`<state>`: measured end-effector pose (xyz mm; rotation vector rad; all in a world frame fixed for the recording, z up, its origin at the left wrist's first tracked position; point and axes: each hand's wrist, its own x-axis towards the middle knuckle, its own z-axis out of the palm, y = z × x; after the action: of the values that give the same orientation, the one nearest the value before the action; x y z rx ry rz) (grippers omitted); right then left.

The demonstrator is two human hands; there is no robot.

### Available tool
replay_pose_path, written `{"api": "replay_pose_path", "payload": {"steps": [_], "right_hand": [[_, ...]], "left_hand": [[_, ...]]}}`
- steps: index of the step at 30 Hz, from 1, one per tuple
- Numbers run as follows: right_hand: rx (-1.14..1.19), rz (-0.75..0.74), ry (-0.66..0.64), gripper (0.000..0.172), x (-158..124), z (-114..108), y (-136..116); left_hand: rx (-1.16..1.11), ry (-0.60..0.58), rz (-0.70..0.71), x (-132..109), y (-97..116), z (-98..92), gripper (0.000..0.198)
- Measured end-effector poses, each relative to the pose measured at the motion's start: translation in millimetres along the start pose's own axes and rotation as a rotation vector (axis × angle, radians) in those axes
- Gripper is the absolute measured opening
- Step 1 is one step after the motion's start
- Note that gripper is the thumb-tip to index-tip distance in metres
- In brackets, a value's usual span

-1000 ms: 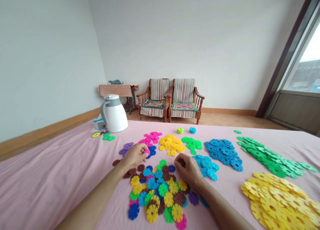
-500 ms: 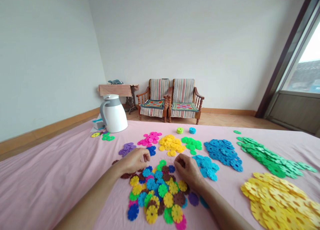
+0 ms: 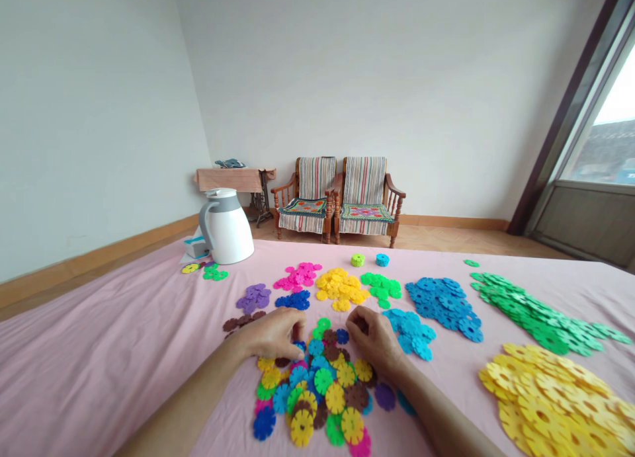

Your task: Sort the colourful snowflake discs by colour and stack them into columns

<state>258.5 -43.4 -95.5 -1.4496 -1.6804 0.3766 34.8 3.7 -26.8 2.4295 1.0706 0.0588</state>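
My left hand (image 3: 278, 332) reaches down at the far left side of a mixed pile of notched plastic discs (image 3: 323, 380). Its thumb and fingers are closed around the edge of a dark blue disc (image 3: 299, 345). My right hand (image 3: 373, 338) rests at the pile's right side, fingers curled together; whatever they hold, if anything, is hidden. A purple disc (image 3: 385, 396) lies under the right wrist. Beyond my hands are sorted heaps: brown discs (image 3: 243, 322), dark blue discs (image 3: 294, 301), purple discs (image 3: 254, 298) and light blue discs (image 3: 409, 332).
Pink discs (image 3: 299, 276), yellow discs (image 3: 340, 286) and green discs (image 3: 381, 288) form further heaps. Larger heaps of blue (image 3: 446, 305), green (image 3: 540, 315) and yellow discs (image 3: 560, 401) spread rightward. A white jug (image 3: 229, 232) stands at the back left on the pink cloth (image 3: 149, 338).
My left hand has come down and slightly right into the pile, closing at the dark blue disc and uncovering the brown and dark blue heaps. My right hand has barely moved.
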Motion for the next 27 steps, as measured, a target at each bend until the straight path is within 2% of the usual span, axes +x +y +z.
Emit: {"api": "replay_pose_path", "payload": {"steps": [3,5,10,12,18,20,24,27], "right_hand": [[-0.004,0.002,0.0,0.013,-0.2,0.1,-0.1],[-0.006,0.004,0.005,0.013,0.0,0.8,0.6],[0.011,-0.003,0.01,0.013,0.9,1.7,2.1],[0.015,-0.003,0.009,0.013,0.5,1.5,2.1],[0.019,-0.014,0.017,0.013,-0.5,3.0,3.2],[0.022,-0.012,0.02,0.013,-0.2,3.7,4.0],[0.03,-0.01,0.013,0.013,-0.2,2.9,3.2],[0.028,-0.004,0.012,0.015,-0.4,1.6,1.5]], "left_hand": [[-0.125,-0.101,0.031,0.0,3.1,1.1,0.026],[-0.155,-0.123,0.048,0.0,3.8,1.5,0.03],[-0.002,0.037,0.077,-0.8,3.3,0.0,0.021],[0.047,0.056,0.05,-0.5,2.2,0.7,0.019],[0.001,-0.099,0.065,0.2,4.1,4.0,0.016],[-0.012,-0.106,0.065,-1.3,6.4,2.0,0.017],[0.011,-0.076,0.072,-6.6,8.6,-5.7,0.035],[0.038,-0.112,0.071,-9.5,8.8,-9.4,0.038]]}}
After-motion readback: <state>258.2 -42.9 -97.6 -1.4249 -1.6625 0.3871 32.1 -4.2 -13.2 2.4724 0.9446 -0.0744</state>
